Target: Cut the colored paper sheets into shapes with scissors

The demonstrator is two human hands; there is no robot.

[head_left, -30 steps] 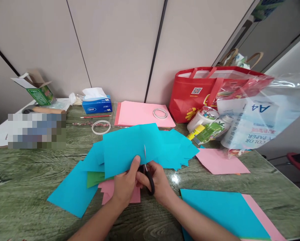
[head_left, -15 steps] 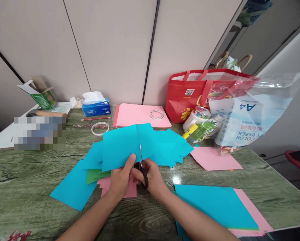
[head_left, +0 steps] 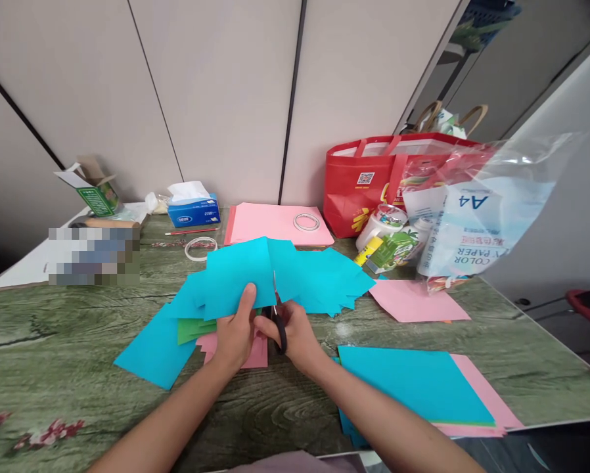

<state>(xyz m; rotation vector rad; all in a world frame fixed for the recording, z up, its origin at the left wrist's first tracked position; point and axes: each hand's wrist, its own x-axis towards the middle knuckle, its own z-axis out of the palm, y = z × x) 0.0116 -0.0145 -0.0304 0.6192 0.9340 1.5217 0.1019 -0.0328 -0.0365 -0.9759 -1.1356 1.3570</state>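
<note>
My left hand (head_left: pixel 236 330) pinches a blue sheet of paper (head_left: pixel 238 276) at its lower edge, thumb on top. Black-handled scissors (head_left: pixel 280 330) are in my right hand (head_left: pixel 297 332), their blades in a cut that runs up the sheet. The part right of the cut hangs beside the blades. Under and around the sheet lie more blue pieces (head_left: pixel 332 282), green paper (head_left: pixel 191 330) and pink pieces (head_left: pixel 255 353). A separate blue piece (head_left: pixel 159 351) lies to the left.
Blue and pink sheets (head_left: pixel 413 384) lie at the front right. Pink paper with a tape roll (head_left: pixel 307 222) is at the back; another tape roll (head_left: pixel 187 249) lies left, near a tissue box (head_left: pixel 194 211). A red bag (head_left: pixel 347 197) and a plastic paper packet (head_left: pixel 465 223) stand right.
The scissors blades sit deeper between the two parts of the blue sheet, and the cut is wider at the bottom. The camera view has shifted slightly.
</note>
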